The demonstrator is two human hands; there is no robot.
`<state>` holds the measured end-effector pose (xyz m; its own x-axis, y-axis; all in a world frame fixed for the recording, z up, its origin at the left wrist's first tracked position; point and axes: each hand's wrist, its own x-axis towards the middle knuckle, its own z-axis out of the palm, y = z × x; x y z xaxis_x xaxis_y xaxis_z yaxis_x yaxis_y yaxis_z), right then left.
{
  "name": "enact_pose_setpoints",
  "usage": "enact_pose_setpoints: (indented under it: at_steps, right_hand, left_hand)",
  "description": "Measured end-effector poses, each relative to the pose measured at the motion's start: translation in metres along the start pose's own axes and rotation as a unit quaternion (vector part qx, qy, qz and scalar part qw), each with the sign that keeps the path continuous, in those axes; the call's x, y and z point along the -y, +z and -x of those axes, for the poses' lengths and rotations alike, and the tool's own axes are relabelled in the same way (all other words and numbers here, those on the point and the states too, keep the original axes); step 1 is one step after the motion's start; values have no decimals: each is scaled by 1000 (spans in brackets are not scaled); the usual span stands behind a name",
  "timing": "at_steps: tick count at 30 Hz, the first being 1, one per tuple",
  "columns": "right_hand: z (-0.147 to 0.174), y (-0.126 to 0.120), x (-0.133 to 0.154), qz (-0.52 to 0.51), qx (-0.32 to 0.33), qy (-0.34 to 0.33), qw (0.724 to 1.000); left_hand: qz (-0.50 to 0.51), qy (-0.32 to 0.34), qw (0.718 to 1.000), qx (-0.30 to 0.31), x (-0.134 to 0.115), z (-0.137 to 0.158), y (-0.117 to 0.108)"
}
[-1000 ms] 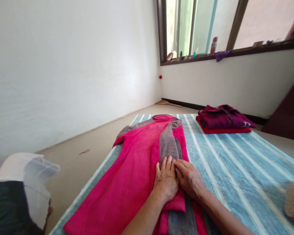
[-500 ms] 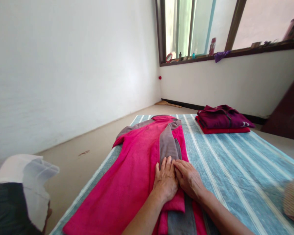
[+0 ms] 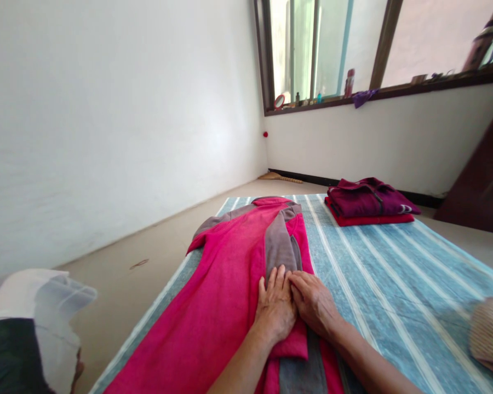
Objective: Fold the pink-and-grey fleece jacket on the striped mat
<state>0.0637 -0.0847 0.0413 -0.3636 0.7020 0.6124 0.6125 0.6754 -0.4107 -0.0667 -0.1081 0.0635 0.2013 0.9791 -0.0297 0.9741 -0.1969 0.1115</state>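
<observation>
A pink jacket with grey panels lies spread along the left side of a blue striped sheet. One of its sleeves, with a grey strip, is laid lengthwise over its right part. My left hand presses flat on this sleeve, fingers stretched forward and slightly apart. Right against it, my right hand rests on the sleeve's right edge with gently bent fingers touching the left hand. Its thumb is hidden. The sleeve's cuff shows below the hands.
Folded purple and red clothes are stacked at the sheet's far right. A beige knitted item lies at the right edge. White and dark fabric is at lower left. Beyond are a white wall and a windowsill holding small items.
The view has shifted slightly, so everything sits a little further left in the picture. Both hands keep the same place on the sleeve.
</observation>
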Motion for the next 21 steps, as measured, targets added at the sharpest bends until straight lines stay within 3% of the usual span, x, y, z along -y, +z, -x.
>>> enact_pose_setpoints:
  at_steps: [8, 13, 17, 21]
  right_hand:
    - [-2, 4, 2, -4, -25, 7, 1000]
    - [-5, 1, 4, -15, -18, 17, 1000]
    - [-4, 3, 4, -3, -30, 13, 999]
    - [-2, 7, 4, 8, -48, 12, 999]
  left_hand:
    - [83, -22, 996, -6, 4, -5, -10]
    - [229, -28, 973, -4, 19, -19, -34]
    - [366, -49, 925, -86, 24, -47, -56]
    - [426, -72, 885, -174, 13, -98, -66]
